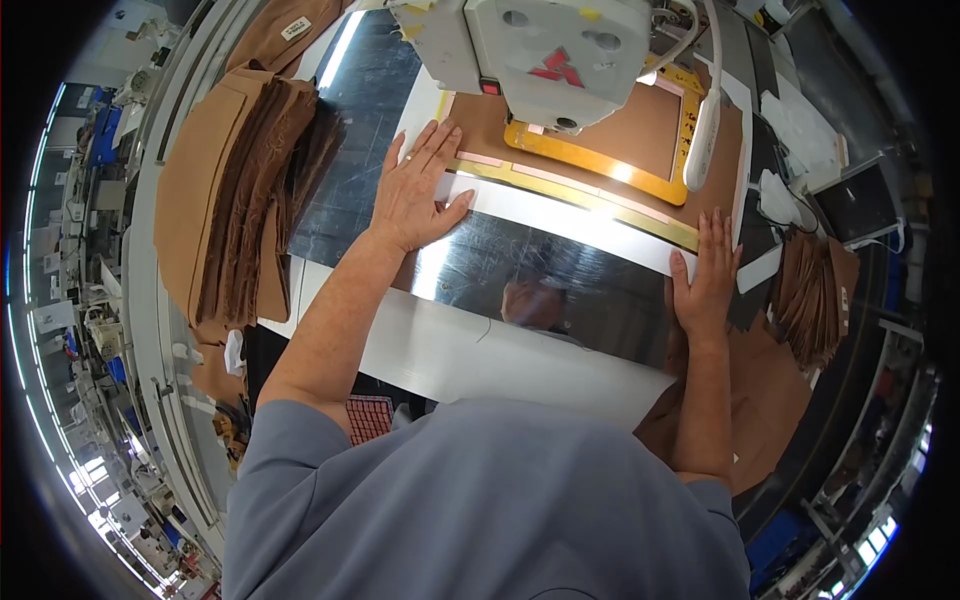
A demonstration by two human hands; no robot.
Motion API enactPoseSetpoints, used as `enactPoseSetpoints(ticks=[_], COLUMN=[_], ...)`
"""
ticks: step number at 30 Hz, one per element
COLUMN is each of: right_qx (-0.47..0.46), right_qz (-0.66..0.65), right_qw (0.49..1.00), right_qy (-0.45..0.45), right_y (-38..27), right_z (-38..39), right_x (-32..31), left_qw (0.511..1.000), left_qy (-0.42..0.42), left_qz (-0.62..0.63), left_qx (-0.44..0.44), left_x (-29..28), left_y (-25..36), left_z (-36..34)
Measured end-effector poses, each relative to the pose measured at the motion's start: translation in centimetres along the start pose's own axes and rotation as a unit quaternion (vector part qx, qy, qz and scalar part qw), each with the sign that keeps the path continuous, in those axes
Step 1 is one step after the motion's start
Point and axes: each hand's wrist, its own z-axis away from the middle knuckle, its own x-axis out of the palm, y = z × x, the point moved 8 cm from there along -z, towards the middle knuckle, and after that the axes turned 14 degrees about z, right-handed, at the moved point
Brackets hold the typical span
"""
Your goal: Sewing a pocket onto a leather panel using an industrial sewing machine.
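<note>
Grey shirt (480, 500) nearest. Left hand (412, 195) and right hand (705, 275) lie flat, grasping nothing, at opposite ends of a gold strip (650, 225). Brown panel (480, 125) is laid out beneath the machine head (565, 60); brown stack (225, 200) at left apparently remains. Stitching progress: cannot tell. Needle hidden; panel's far edge obscured.

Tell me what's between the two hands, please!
In the head view, a gold-coloured strip, a white strip and a shiny plate lie between the left hand and the right hand.
</note>
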Motion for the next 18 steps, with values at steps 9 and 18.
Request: enactPoseSetpoints(ticks=[9, 18], right_qx=[0.002, -0.012], right_qz=[-0.019, 0.021], right_qw=[0.999, 0.999], right_qy=[0.027, -0.040], right_y=[0.4, 1.4], right_z=[0.4, 1.8], right_x=[0.5, -0.3], left_qw=[0.999, 0.999], left_qy=[-0.016, -0.015], left_qz=[-0.030, -0.031], left_qx=[-0.007, -0.002], left_x=[0.7, -0.1], left_y=[-0.4, 0.4], left_z=[0.4, 0.5])
